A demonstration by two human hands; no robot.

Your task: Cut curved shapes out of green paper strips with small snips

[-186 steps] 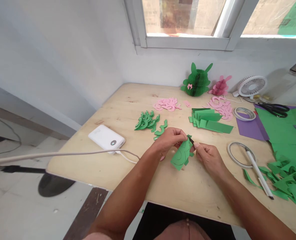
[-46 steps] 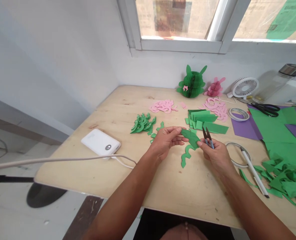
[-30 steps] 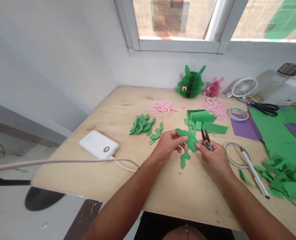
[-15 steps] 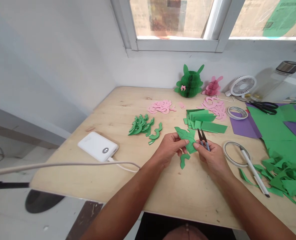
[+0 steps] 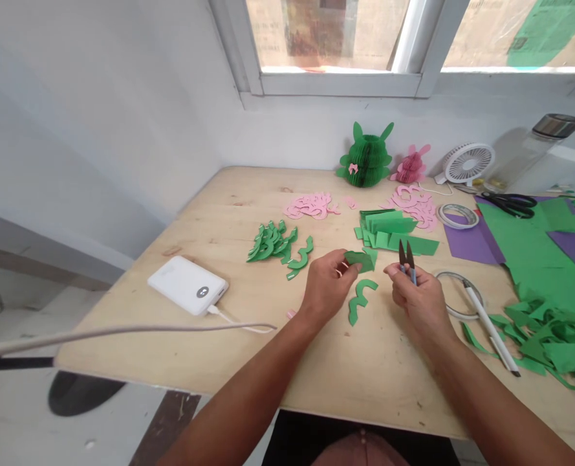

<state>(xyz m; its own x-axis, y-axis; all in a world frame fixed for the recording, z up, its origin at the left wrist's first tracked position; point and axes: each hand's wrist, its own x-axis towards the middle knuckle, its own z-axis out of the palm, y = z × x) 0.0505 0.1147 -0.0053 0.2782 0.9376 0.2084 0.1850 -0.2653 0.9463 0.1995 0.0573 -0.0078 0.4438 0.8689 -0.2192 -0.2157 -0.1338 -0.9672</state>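
Note:
My left hand (image 5: 330, 285) pinches a piece of green paper (image 5: 361, 259) between thumb and fingers, above the table. Off to its right, my right hand (image 5: 419, 294) is closed around small thread snips (image 5: 406, 261), their dark blades pointing away from me and slightly apart. The right hand no longer touches the paper. Between the hands a wavy green cutout (image 5: 361, 300) lies on the wood. Left of my left hand rest another wavy green cutout (image 5: 301, 260) and a heap of similar green cutouts (image 5: 270, 242). Folded green paper strips (image 5: 389, 230) lie beyond my hands.
A white power bank (image 5: 187, 285) with a cable is on the left. On the right are a white pen (image 5: 491, 330), green scraps (image 5: 559, 346), a tape roll (image 5: 456, 217) and black scissors (image 5: 509, 204). Green (image 5: 365, 165) and pink paper figures (image 5: 410, 167) stand by a fan (image 5: 469, 163).
My right hand has let go of the green paper and moved right with the snips. The left hand has tilted the paper, and the wavy cutout below it shows more fully.

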